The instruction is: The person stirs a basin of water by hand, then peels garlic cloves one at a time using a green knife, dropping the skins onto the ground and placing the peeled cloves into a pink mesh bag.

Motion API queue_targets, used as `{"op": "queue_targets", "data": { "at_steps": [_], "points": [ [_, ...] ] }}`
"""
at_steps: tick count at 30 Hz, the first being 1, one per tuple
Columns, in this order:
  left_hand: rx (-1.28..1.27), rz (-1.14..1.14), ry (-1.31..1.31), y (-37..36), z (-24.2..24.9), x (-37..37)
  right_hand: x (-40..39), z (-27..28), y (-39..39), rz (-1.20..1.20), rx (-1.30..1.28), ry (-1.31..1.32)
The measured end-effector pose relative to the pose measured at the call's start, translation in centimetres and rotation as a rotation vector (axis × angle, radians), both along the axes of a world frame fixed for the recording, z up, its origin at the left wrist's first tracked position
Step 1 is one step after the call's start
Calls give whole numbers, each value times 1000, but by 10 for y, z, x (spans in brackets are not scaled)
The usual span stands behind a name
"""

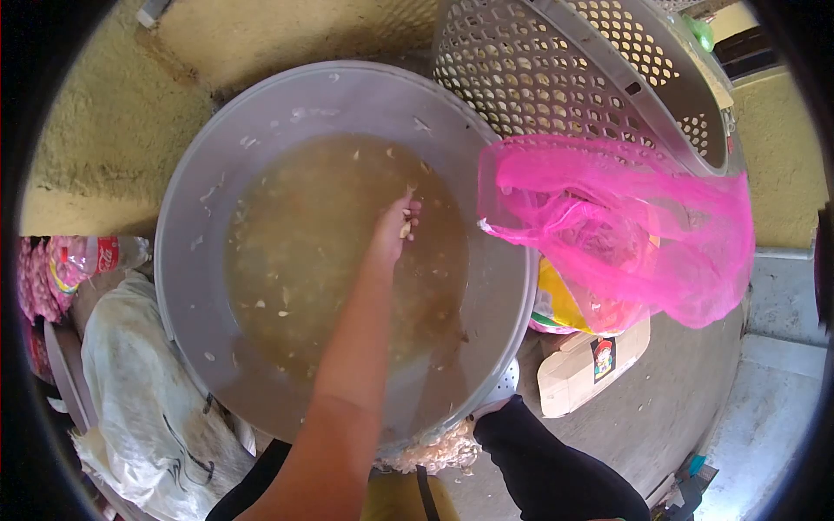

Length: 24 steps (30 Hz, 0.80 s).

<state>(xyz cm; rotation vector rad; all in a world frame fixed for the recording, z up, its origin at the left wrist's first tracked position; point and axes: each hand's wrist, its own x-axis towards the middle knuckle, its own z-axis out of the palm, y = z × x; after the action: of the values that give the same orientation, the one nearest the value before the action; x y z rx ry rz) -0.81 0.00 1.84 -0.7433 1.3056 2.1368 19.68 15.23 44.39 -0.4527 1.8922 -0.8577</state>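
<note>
My left hand (400, 227) reaches over the murky brown water (304, 234) in a large grey tub (195, 286). Its fingers are curled, with a pale garlic clove (406, 230) showing between them. A pale bit sticks out past the fingertips, too small to make out. Several loose cloves and scraps of skin float in the water, among them a whitish clove (260, 304) toward the left. Bits of skin cling to the tub's inner wall. My right hand is out of view.
A perforated grey basket (539, 74) leans behind the tub at right. Pink netting (625, 226) hangs beside the rim, above a flattened cardboard box (595, 369). At left lies a white woven sack (148, 391). Pale peelings (434, 450) lie between my legs.
</note>
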Motion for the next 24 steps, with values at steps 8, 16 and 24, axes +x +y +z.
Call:
{"op": "queue_targets", "data": {
  "at_steps": [8, 16, 24],
  "points": [
    [-1041, -310, 752, 37, -31, -3, -7, -3, 4, -4, 15, -13],
    [-949, -474, 597, 43, -42, -17, -12, -2, 12, -40, 5, -17],
    [217, -51, 106, 21, 36, -8, -1, 5, 11, -34, 13, 50]
  ]
}}
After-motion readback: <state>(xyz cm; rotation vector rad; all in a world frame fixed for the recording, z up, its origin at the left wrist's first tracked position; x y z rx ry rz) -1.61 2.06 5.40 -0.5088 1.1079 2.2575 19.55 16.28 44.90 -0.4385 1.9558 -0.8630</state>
